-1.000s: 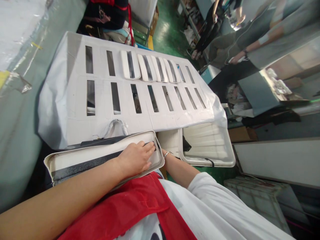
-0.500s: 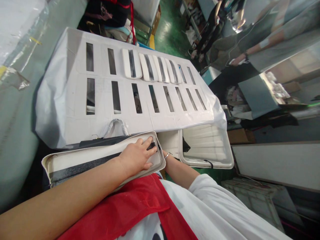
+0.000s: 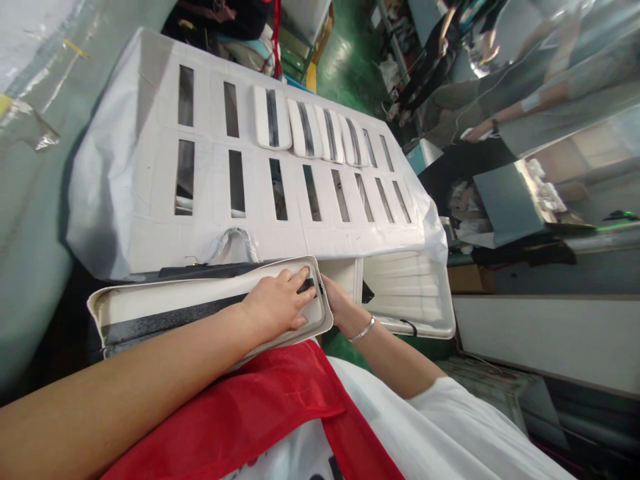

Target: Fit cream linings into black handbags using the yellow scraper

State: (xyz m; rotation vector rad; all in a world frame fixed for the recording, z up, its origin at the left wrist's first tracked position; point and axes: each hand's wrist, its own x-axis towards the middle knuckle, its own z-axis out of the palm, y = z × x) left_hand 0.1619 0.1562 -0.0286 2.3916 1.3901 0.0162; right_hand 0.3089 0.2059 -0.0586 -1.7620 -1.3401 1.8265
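A long, shallow white molded case half (image 3: 165,301) lies in front of me with its hollow side toward me and a dark strip (image 3: 170,328) along its inside. My left hand (image 3: 277,301) reaches into its right end, palm down, with fingers spread against the inside near the end wall. Outside that same end is my right hand (image 3: 338,303), touching or close to the outer wall; its fingers are hidden behind the case half. Behind it, a dark edge (image 3: 210,270) runs along the front of the white-covered slotted board (image 3: 200,243).
Several small white pieces with dark stripes (image 3: 273,119) lie in a row on the slotted board. A white plastic bin (image 3: 405,287) stands at the right. Other people (image 3: 540,100) are at the upper right, and a plastic-wrapped surface (image 3: 40,200) is at the left.
My right forearm has swung outward to the right, and more of my right hand and bracelet shows by the case's end. My left hand stays inside. The view has shifted slightly.
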